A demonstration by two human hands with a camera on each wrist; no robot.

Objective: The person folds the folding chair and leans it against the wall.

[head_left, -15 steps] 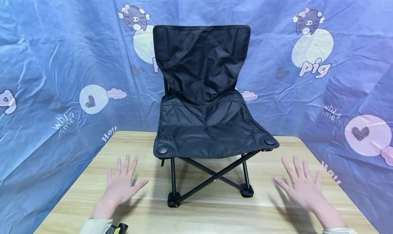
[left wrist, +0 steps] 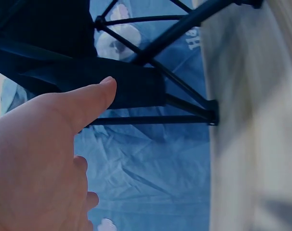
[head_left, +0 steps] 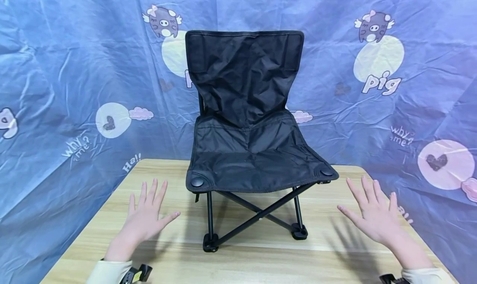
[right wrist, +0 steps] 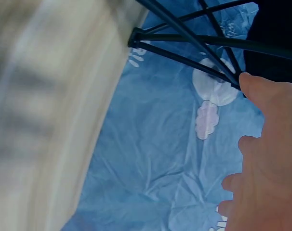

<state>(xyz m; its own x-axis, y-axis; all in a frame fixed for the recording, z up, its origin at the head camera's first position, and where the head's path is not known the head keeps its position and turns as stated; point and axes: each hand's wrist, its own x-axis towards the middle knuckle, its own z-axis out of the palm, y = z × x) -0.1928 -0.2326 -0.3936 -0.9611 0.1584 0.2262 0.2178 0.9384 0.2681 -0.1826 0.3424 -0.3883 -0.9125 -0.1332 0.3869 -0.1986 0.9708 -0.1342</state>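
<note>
A black folding chair point(head_left: 246, 151) with a fabric seat and backrest stands unfolded in the middle of the head view. Its crossed metal legs end in black plastic feet. To the left of the chair hovers my left hand point(head_left: 143, 222), palm down, fingers spread and straight. My right hand point(head_left: 378, 217) is held the same way on the chair's other side. Both hands are apart from the chair and hold nothing. The left wrist view shows the left thumb point(left wrist: 90, 101) overlapping the seat; in the right wrist view the chair's frame point(right wrist: 194, 41) lies beyond the right hand.
The chair stands on a light wooden table point(head_left: 253, 267). Behind and on both sides hangs a blue curtain point(head_left: 93, 60) printed with pigs, hearts and lettering. A dark wrist strap point(head_left: 136, 273) shows at the left sleeve.
Both hands have risen slightly in the head view, the right one also moving a little to the right. A dark strap at the right wrist has come into view. The chair stays in place.
</note>
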